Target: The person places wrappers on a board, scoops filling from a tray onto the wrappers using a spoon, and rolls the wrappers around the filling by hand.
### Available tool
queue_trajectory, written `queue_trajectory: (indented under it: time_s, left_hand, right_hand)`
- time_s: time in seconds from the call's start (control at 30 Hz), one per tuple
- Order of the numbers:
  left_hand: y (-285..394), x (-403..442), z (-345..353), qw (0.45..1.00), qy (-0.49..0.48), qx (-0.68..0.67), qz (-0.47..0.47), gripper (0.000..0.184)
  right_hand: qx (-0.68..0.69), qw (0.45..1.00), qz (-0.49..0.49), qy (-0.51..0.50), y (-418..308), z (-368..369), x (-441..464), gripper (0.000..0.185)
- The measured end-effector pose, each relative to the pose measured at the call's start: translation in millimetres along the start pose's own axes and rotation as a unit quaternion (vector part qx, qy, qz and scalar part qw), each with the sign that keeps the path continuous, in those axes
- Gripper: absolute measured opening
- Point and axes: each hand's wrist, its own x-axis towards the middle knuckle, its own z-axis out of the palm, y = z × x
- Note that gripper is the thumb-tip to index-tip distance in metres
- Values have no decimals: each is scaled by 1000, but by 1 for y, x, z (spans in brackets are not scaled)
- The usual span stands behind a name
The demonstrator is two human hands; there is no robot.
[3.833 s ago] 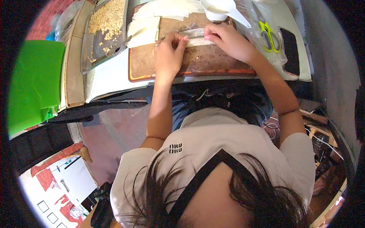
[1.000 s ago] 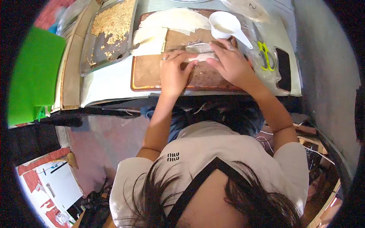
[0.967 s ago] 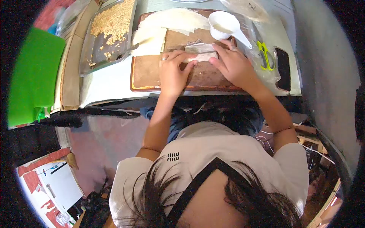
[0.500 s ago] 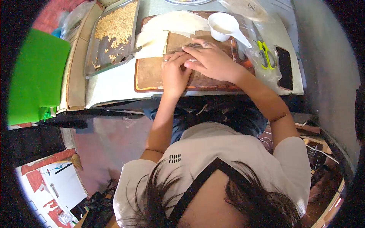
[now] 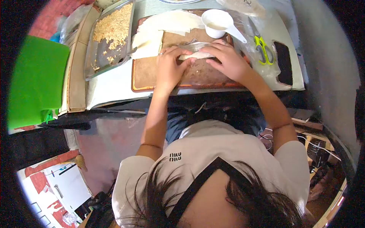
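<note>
A pale, thin wrapper [image 5: 197,55], partly rolled, lies on the brown board [image 5: 146,74] between my two hands. My left hand [image 5: 171,64] grips its left end, thumb and fingers on either side. At the right end my right hand [image 5: 226,60] holds the roll with bent fingers and thumb. Behind the hands, a stack of pale wrapper sheets [image 5: 169,22] covers the back left of the board. The white long-handled cup [image 5: 217,22], with pale liquid inside, stands at the board's back right. What the roll contains is hidden.
A metal tray [image 5: 99,53] of crumbly yellowish filling, with a utensil at its edge, sits at left. To the right are green-handled scissors [image 5: 264,53] on clear plastic and a black phone [image 5: 283,62]. A green panel [image 5: 38,79] stands far left.
My right hand has come off my left hand and moved right, onto the roll's right end. The wrapper shows again between them and looks more tightly rolled than a second ago.
</note>
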Motion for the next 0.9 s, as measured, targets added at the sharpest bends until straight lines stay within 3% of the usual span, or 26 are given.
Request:
queue_trajectory:
  time_s: [0.13,0.33,0.57,0.73,0.83,0.9]
  left_hand:
    - [6,1,-5,999,-15,-3,-33,22]
    - [-18,9,4,1000,-29,0,-3,23]
    - [-18,18,1,997,-52,-28,-55,26]
    - [-9,19,0,992,-52,-13,-112,27]
    - [-17,20,6,999,-1,42,-24,27]
    - [-14,20,7,998,-6,37,-53,28]
  right_hand:
    - [-24,1000,-7,10,2,7,2,29]
    - [7,1000,8,-20,9,6,10,23]
    - [73,996,38,27,19,12,16,16]
    - [40,998,40,33,17,13,15,17]
    - [46,997,39,41,21,17,15,16]
    - [22,998,32,50,22,19,14,16]
